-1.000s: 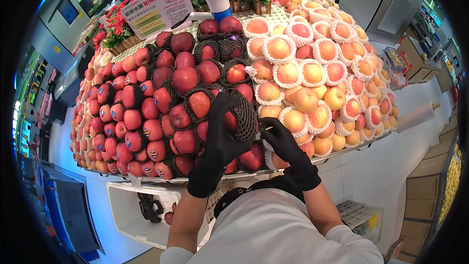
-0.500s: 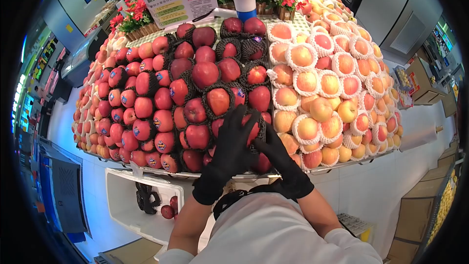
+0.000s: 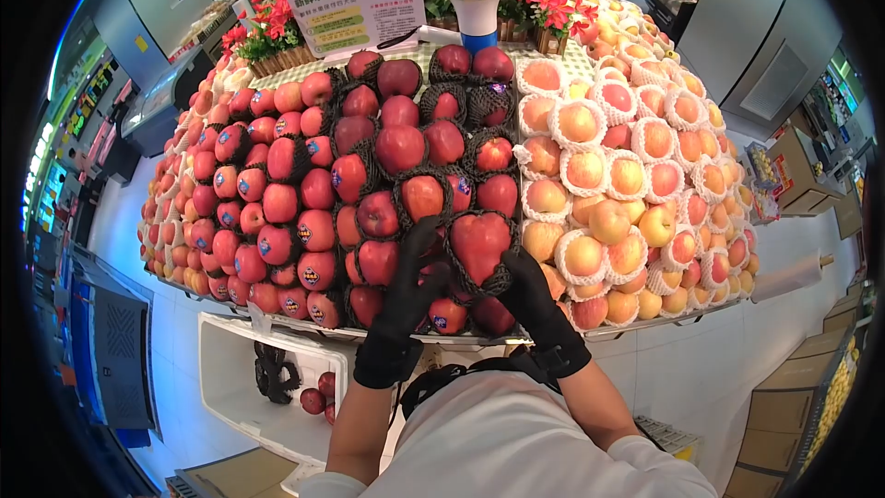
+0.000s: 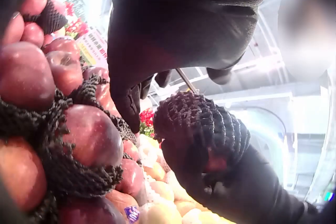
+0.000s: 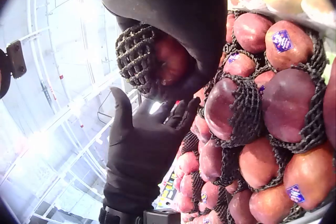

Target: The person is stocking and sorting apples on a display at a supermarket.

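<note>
A red apple (image 3: 480,245) in a black foam net is held above the front of the dark apple rows. My right hand (image 3: 533,295), in a black glove, grips it from the right and below; the right wrist view shows that hand (image 5: 173,14) curled round the netted apple (image 5: 170,60). At the apple's left, my left hand (image 3: 407,290) has its fingers apart. In the right wrist view the left hand (image 5: 144,142) is spread with thumb out, just below the apple. The left wrist view shows the net (image 4: 202,124) covering one side of the apple.
Pale apples in white nets (image 3: 581,254) fill the right of the display, and stickered red apples (image 3: 275,244) the left. Behind stand a printed sign (image 3: 358,9), a white and blue megaphone (image 3: 475,14) and red flowers. A white box (image 3: 217,360) lies below.
The netted apple has turned so its bare red side faces up. My right hand now grips it, and my left hand has come off its top to the left. The head view has shifted.
</note>
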Demonstrator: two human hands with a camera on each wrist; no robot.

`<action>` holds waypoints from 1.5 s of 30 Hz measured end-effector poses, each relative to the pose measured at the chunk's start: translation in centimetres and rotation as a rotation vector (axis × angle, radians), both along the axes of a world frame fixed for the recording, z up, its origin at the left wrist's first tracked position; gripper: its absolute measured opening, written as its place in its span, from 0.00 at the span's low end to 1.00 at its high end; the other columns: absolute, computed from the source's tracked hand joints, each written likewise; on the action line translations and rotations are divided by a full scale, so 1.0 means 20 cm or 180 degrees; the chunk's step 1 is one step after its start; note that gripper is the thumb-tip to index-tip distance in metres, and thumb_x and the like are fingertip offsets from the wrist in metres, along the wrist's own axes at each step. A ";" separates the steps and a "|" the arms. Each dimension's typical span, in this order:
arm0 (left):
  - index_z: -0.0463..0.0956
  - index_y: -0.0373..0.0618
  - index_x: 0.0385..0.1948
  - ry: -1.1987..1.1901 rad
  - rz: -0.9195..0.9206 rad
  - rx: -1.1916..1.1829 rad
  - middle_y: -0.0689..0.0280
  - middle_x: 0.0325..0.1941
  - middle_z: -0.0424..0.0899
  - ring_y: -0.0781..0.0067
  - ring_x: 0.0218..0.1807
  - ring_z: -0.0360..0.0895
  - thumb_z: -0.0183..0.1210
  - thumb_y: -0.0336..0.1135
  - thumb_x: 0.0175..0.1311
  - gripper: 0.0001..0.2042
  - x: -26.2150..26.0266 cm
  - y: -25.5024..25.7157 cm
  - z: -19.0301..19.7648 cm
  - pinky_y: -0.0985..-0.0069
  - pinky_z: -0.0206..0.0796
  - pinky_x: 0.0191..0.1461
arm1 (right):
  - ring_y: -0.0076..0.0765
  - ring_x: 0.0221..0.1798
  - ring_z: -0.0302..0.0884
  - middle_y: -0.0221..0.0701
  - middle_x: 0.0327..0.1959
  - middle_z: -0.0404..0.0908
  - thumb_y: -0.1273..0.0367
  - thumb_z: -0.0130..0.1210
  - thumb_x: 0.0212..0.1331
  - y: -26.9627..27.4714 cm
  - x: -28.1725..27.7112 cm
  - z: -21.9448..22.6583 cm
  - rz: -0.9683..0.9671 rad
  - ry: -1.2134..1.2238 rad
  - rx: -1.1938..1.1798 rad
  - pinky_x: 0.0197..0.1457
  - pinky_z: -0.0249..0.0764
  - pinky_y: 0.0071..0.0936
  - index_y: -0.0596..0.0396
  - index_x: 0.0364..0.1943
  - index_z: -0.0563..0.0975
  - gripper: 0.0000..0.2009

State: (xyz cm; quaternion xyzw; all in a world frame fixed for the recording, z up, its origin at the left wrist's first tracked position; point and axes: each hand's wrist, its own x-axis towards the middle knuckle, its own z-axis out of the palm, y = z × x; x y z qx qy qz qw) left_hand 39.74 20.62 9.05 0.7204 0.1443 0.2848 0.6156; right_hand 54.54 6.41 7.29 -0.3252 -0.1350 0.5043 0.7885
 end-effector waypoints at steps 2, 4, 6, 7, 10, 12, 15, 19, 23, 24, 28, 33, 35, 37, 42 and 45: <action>0.56 0.42 0.70 0.0172 -0.0013 -0.0230 0.59 0.70 0.63 0.65 0.72 0.58 0.63 0.40 0.62 0.36 -0.02 0.02 -0.04 0.66 0.51 0.74 | 0.32 0.56 0.74 0.34 0.55 0.74 0.66 0.52 0.65 0.01 0.00 0.01 0.0013 0.0053 0.0020 0.61 0.73 0.33 0.58 0.59 0.68 0.20; 0.56 0.41 0.70 0.0307 -0.0170 -0.0301 0.60 0.70 0.64 0.66 0.70 0.61 0.59 0.40 0.66 0.33 -0.05 0.01 -0.05 0.68 0.54 0.73 | 0.33 0.58 0.73 0.34 0.57 0.73 0.66 0.52 0.65 0.02 0.02 0.01 0.0070 -0.0096 -0.0078 0.62 0.72 0.33 0.58 0.62 0.67 0.22; 0.56 0.39 0.69 0.0408 -0.0353 -0.0542 0.59 0.70 0.65 0.66 0.69 0.62 0.58 0.39 0.67 0.32 -0.05 0.00 -0.01 0.68 0.55 0.72 | 0.33 0.60 0.71 0.34 0.60 0.71 0.66 0.53 0.64 0.04 0.00 0.07 -0.0013 -0.0380 -0.0056 0.63 0.71 0.33 0.59 0.65 0.64 0.26; 0.56 0.39 0.69 0.0454 -0.0418 -0.0792 0.59 0.69 0.65 0.66 0.69 0.63 0.59 0.39 0.67 0.32 -0.02 -0.04 0.09 0.68 0.56 0.72 | 0.33 0.62 0.70 0.34 0.62 0.70 0.66 0.54 0.63 0.04 -0.01 0.10 -0.0057 -0.0519 -0.0049 0.64 0.70 0.33 0.59 0.66 0.63 0.28; 0.55 0.38 0.69 0.0347 -0.0514 -0.0802 0.58 0.69 0.65 0.67 0.69 0.64 0.62 0.35 0.63 0.34 0.05 -0.10 0.15 0.68 0.58 0.72 | 0.34 0.66 0.66 0.35 0.66 0.66 0.64 0.58 0.60 0.05 -0.01 0.08 -0.0083 -0.1438 -0.0446 0.67 0.67 0.33 0.59 0.69 0.58 0.34; 0.53 0.39 0.69 0.0232 -0.0563 -0.0735 0.58 0.69 0.64 0.67 0.69 0.64 0.65 0.32 0.60 0.37 0.06 -0.10 0.16 0.67 0.59 0.71 | 0.33 0.64 0.68 0.36 0.64 0.68 0.66 0.60 0.58 0.05 -0.01 0.15 -0.0097 -0.1633 -0.0426 0.65 0.69 0.32 0.58 0.68 0.60 0.34; 0.52 0.41 0.70 0.0107 -0.0622 -0.0901 0.59 0.69 0.63 0.68 0.69 0.63 0.69 0.28 0.54 0.42 0.06 -0.10 0.16 0.66 0.62 0.70 | 0.33 0.64 0.68 0.36 0.64 0.68 0.69 0.62 0.57 0.04 -0.01 0.17 -0.0015 -0.1664 -0.0371 0.65 0.68 0.32 0.57 0.69 0.60 0.35; 0.54 0.40 0.68 -0.0025 -0.0399 -0.0789 0.59 0.68 0.64 0.67 0.69 0.64 0.74 0.29 0.47 0.45 0.07 -0.12 0.18 0.65 0.61 0.71 | 0.33 0.66 0.66 0.37 0.66 0.67 0.69 0.62 0.56 0.01 0.00 0.19 0.0162 -0.1846 -0.0423 0.67 0.66 0.33 0.56 0.70 0.58 0.37; 0.53 0.41 0.68 -0.0103 -0.0322 -0.0611 0.59 0.69 0.63 0.66 0.68 0.64 0.77 0.30 0.42 0.49 0.07 -0.10 0.12 0.65 0.60 0.72 | 0.33 0.67 0.65 0.37 0.66 0.66 0.69 0.61 0.58 0.01 -0.01 0.22 0.0158 -0.1764 -0.0327 0.69 0.65 0.33 0.56 0.71 0.57 0.36; 0.54 0.41 0.68 -0.0080 -0.0300 -0.0516 0.59 0.68 0.64 0.66 0.68 0.64 0.76 0.30 0.43 0.48 0.07 -0.09 0.11 0.65 0.61 0.71 | 0.33 0.66 0.65 0.37 0.66 0.67 0.68 0.61 0.58 0.02 -0.01 0.22 0.0127 -0.1739 -0.0308 0.68 0.65 0.33 0.56 0.70 0.58 0.36; 0.56 0.40 0.67 -0.0017 -0.0150 -0.0374 0.58 0.67 0.66 0.66 0.66 0.66 0.77 0.32 0.42 0.47 0.07 -0.07 0.09 0.65 0.62 0.70 | 0.33 0.64 0.67 0.36 0.64 0.68 0.65 0.60 0.60 0.04 0.01 0.14 -0.0089 -0.1746 -0.0410 0.67 0.65 0.33 0.56 0.69 0.60 0.33; 0.57 0.40 0.67 -0.0065 -0.0165 -0.0832 0.58 0.66 0.67 0.65 0.66 0.67 0.77 0.32 0.41 0.47 0.08 -0.08 0.07 0.64 0.62 0.70 | 0.33 0.65 0.66 0.35 0.64 0.68 0.66 0.57 0.61 0.04 0.01 0.12 -0.0051 -0.1507 -0.0525 0.68 0.62 0.31 0.58 0.69 0.60 0.32; 0.56 0.40 0.67 -0.0046 -0.0165 -0.0760 0.58 0.66 0.67 0.65 0.66 0.67 0.77 0.31 0.40 0.48 0.08 -0.08 0.11 0.64 0.62 0.70 | 0.33 0.65 0.66 0.35 0.64 0.68 0.67 0.57 0.61 0.05 0.02 0.11 -0.0064 -0.1462 -0.0434 0.68 0.62 0.31 0.59 0.68 0.60 0.31; 0.56 0.40 0.67 -0.0170 -0.0214 -0.0637 0.59 0.66 0.67 0.65 0.66 0.67 0.74 0.31 0.46 0.45 0.06 -0.09 0.13 0.63 0.61 0.70 | 0.33 0.63 0.68 0.36 0.62 0.70 0.66 0.60 0.60 0.05 0.02 0.10 -0.0114 -0.1307 -0.0381 0.67 0.65 0.31 0.59 0.66 0.63 0.31; 0.54 0.40 0.69 0.0352 -0.0260 -0.0334 0.57 0.68 0.65 0.63 0.68 0.65 0.61 0.33 0.63 0.34 0.04 0.01 -0.01 0.63 0.59 0.71 | 0.34 0.65 0.67 0.38 0.63 0.68 0.65 0.62 0.58 0.06 -0.02 0.13 -0.0239 -0.1687 -0.0457 0.68 0.65 0.32 0.58 0.69 0.58 0.36; 0.51 0.41 0.70 0.0624 -0.0546 -0.0487 0.56 0.69 0.63 0.60 0.70 0.63 0.56 0.41 0.68 0.33 0.00 0.06 -0.14 0.61 0.57 0.73 | 0.36 0.65 0.66 0.41 0.64 0.67 0.65 0.63 0.57 0.08 -0.11 0.20 -0.0129 -0.1880 -0.0554 0.68 0.65 0.33 0.57 0.70 0.54 0.39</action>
